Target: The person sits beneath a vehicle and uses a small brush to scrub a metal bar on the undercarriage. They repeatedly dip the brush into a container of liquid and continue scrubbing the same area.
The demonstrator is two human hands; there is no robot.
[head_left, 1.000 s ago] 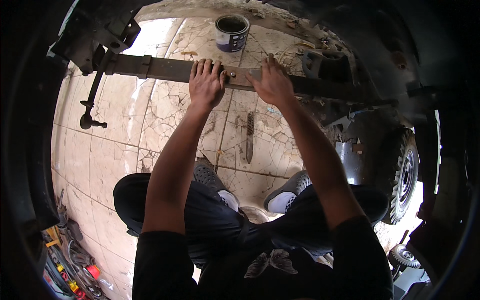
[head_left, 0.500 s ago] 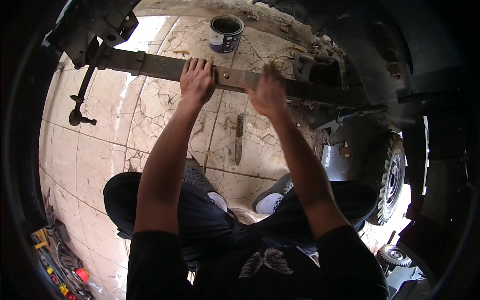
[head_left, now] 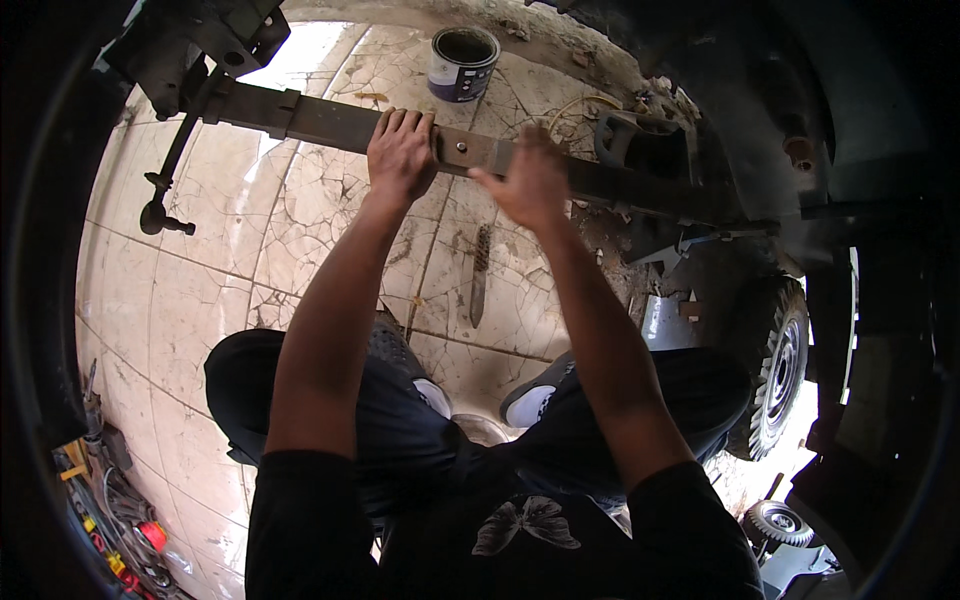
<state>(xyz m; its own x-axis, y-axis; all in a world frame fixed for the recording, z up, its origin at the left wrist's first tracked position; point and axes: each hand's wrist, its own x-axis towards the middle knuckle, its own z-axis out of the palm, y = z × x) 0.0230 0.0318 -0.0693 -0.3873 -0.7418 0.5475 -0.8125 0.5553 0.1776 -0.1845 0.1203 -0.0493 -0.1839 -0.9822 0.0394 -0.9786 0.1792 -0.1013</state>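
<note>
A long rusty leaf spring [head_left: 330, 125] with a bolt head [head_left: 462, 146] on top runs across the view in front of me. Just left of the bolt, my left hand [head_left: 402, 160] has its fingers wrapped over the spring's far edge. To the right of the bolt my right hand [head_left: 538, 180] lies on the spring, smeared by motion, its thumb pointing left. Whether anything is under its fingers cannot be made out. On the tiles below the spring, between my arms, lies a wire brush [head_left: 480, 275].
An open paint can [head_left: 464, 65] stands beyond the spring. A rod with a ball joint [head_left: 160, 205] hangs at the left. Dark vehicle parts and a tyre [head_left: 780, 370] crowd the right. Cables and tools [head_left: 125, 525] lie at lower left.
The whole view has shifted slightly. My right hand has slid a little left along the spring, closer to the bolt. My left hand keeps its place.
</note>
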